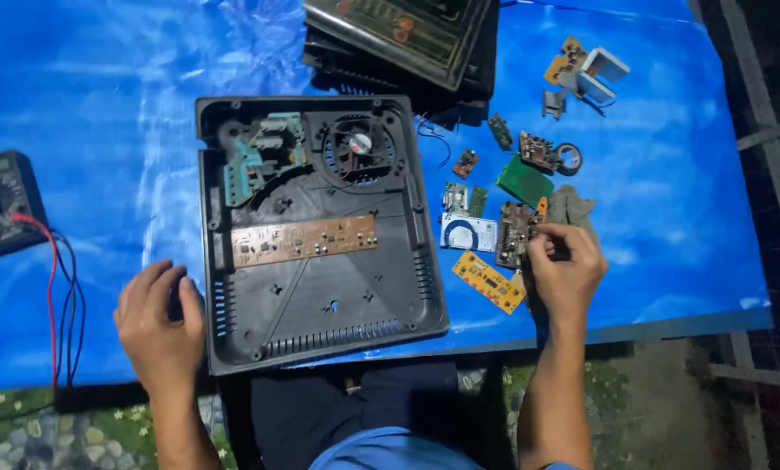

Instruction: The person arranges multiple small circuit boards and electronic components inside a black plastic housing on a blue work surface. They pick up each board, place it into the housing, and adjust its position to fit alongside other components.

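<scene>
Two hands are working over a blue sheet covering the counter (103, 104) in the head view. The left hand (159, 318) is lying flat and loosely open, holding nothing, its fingers touching the left rim of the open black casing (320, 287), which is sitting in the middle of the sheet with a brown circuit strip (304, 240) across it and a round fan (356, 144) in its upper right corner. The right hand (566, 270) is pinching closed on the edge of a brown circuit board (515, 233) lying just right of the casing. Crowding that board are a yellow board (489, 281) just below it, a white square part (468, 233) beside it, a green board (524, 181) above it and a grey cloth (572, 209) behind the fingers. Well apart, at the far left, a multimeter (0, 202) is trailing red and black leads (59, 287) toward the near edge. Stacked dark casings (407, 35) are lying at the top.
</scene>
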